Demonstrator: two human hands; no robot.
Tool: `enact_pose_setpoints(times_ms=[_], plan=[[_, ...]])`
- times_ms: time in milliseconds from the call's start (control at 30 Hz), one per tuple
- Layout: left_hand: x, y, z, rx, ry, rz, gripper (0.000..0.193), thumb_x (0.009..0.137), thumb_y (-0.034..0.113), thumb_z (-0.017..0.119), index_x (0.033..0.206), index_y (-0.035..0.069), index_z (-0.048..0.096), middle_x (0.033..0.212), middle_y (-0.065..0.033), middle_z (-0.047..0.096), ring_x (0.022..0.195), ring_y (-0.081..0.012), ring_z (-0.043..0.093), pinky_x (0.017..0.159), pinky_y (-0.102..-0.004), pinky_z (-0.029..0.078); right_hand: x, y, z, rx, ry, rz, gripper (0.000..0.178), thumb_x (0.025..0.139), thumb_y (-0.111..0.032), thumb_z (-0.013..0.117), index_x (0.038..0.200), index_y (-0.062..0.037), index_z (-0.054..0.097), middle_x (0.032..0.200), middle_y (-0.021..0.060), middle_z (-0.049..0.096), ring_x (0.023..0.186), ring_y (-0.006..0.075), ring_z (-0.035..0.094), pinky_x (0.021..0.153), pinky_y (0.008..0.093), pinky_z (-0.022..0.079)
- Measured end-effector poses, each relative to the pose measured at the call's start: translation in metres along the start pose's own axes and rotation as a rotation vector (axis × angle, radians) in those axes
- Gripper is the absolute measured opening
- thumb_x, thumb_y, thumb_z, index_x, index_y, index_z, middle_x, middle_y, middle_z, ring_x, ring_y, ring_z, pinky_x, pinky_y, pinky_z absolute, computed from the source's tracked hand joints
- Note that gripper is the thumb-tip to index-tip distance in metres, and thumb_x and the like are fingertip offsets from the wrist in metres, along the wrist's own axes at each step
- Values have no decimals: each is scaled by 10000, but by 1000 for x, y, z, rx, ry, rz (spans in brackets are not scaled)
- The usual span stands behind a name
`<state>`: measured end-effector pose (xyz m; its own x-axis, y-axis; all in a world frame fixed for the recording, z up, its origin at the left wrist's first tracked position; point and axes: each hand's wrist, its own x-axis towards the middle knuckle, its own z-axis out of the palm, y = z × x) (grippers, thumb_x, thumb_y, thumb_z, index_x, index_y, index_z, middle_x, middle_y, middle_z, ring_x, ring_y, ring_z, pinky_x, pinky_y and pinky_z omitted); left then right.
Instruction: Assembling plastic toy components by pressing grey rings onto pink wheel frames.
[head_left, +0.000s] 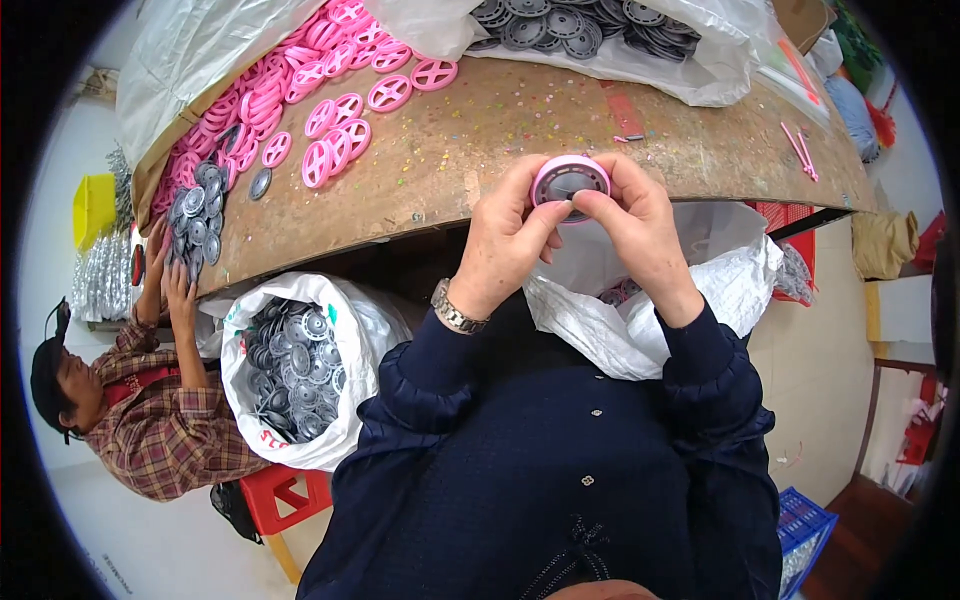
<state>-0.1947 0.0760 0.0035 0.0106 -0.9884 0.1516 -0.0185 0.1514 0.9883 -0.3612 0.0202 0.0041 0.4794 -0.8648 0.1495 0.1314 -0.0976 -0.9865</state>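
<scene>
Between both hands, just over the table's near edge, is a small toy wheel with a pink rim and a grey disc inside it. My left hand grips its left side, thumb pressed on the grey face. From the other side my right hand grips it, its thumb tip close to the left one. The fingers behind the wheel are partly hidden. Beyond my left hand lie loose pink spoked wheel rims on the brown table. Below my hands, an open white sack holds some pink and grey pieces.
Another white sack, full of grey discs, stands at my left. Grey discs spill from a bag at the table's back. A co-worker in a plaid shirt reaches toward grey discs at the left. Pink sticks lie at the right.
</scene>
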Motion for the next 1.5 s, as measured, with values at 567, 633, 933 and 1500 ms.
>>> enact_pose_setpoints(times_ms=[567, 633, 933, 1500], plan=[[93, -6, -142, 1624, 379, 359, 394, 824, 351, 735, 1070, 55, 650, 1013, -183, 644, 1010, -371, 587, 820, -480, 514, -42, -23, -97, -964, -385, 225, 243, 823, -120, 711, 1001, 35, 654, 848, 169, 686, 785, 267, 675, 721, 348, 523], [105, -13, -164, 1665, 372, 348, 359, 821, 338, 731, 1037, 62, 657, 990, -178, 653, 1000, -373, 599, 798, -487, 522, -48, -18, -101, -1025, -389, 166, 246, 826, -116, 711, 1014, 34, 657, 890, 177, 694, 818, 285, 682, 734, 354, 528], [120, -38, -187, 1708, 333, 259, 194, 855, 217, 670, 936, 42, 653, 925, -166, 663, 903, -374, 627, 785, -473, 505, -17, -41, -72, -755, -318, 79, 194, 871, -68, 654, 1034, 38, 652, 915, 130, 690, 834, 193, 667, 752, 311, 520], [40, -22, -76, -180, 232, -87, 172, 1017, 154, 555, 1063, -9, 591, 984, -47, 625, 880, -134, 652, 790, -281, 586, 163, 4, -58, -1029, 325, -367, 388, 900, -325, 653, 1115, -2, 672, 988, 174, 703, 890, 318, 680, 785, 376, 524]])
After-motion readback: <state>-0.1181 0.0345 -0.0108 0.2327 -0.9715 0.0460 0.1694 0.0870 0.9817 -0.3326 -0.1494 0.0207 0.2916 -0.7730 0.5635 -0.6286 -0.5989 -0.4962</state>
